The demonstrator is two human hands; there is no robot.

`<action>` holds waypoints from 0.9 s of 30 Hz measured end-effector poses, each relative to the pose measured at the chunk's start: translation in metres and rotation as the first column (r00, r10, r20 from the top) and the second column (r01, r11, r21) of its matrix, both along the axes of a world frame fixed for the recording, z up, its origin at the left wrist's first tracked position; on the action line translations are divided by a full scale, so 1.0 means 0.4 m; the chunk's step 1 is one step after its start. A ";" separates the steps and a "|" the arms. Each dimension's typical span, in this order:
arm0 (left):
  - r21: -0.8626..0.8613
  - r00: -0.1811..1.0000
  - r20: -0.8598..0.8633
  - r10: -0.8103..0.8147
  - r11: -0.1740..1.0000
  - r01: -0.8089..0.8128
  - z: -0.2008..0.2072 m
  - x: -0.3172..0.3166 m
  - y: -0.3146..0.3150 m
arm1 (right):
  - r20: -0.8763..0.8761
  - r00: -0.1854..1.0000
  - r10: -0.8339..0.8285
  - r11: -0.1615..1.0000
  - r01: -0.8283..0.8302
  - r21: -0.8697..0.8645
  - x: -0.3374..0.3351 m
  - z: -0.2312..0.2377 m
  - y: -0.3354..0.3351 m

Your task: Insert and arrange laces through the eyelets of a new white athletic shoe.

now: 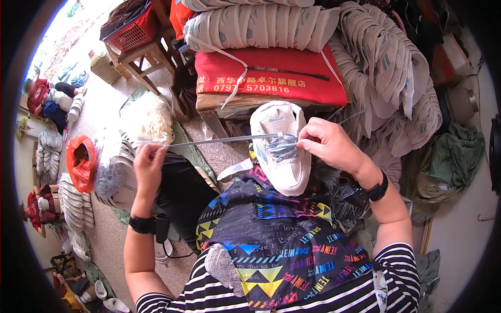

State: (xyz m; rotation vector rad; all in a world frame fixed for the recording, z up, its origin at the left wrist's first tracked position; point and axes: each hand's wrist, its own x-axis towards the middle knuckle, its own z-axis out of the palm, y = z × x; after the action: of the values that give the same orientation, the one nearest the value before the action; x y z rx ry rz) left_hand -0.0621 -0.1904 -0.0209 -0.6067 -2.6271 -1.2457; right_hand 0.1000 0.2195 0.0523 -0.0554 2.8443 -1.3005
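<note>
Shoe: white sneaker lying on the person's lap, toe toward the body, tongue up toward the red cushion.
Lace: pale grey-blue shoelace stretched taut and nearly level from the sneaker's eyelets out to the left.
Left hand: left hand pinched shut on the far end of the lace, well apart from the sneaker.
Right hand: right hand clenched on the lace at the eyelets, fingertips touching the sneaker's upper right side.
Lap: dark apron with bright triangle patterns, under the sneaker.
Ahead: wooden stool topped by a red cushion, with a bundle of flat white shoe uppers tied on top, just beyond the sneaker.
Right side: large heap of white uppers crowding close to the right hand; green cloth further right.
Left side: more stacked uppers, an orange plastic bag, a tuft of pale fibre, a red basket on a wooden stand.
Floor: speckled grey-brown floor, much covered by stock.
Others: people sitting at the far left edge, too small to tell their work.
</note>
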 end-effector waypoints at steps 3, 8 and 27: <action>0.021 0.982 0.040 0.185 0.982 -0.186 -0.005 -0.048 -0.096 | -0.044 0.995 0.086 0.995 -0.084 0.044 0.003 -0.006 0.019; -0.078 0.973 -0.016 0.228 0.970 -0.229 -0.023 -0.063 -0.178 | -0.015 0.993 0.116 0.992 -0.115 0.046 -0.009 -0.025 0.031; 0.115 0.993 -0.107 -0.055 0.991 0.067 -0.044 0.020 0.208 | -0.379 0.912 0.158 0.827 0.088 0.556 -0.037 -0.009 -0.070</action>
State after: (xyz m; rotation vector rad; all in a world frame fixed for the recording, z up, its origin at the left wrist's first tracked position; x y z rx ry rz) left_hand -0.0540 -0.1071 -0.0385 -0.7158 -2.4486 -1.3383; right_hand 0.0850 0.1916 0.0488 -0.4194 3.4347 -0.4132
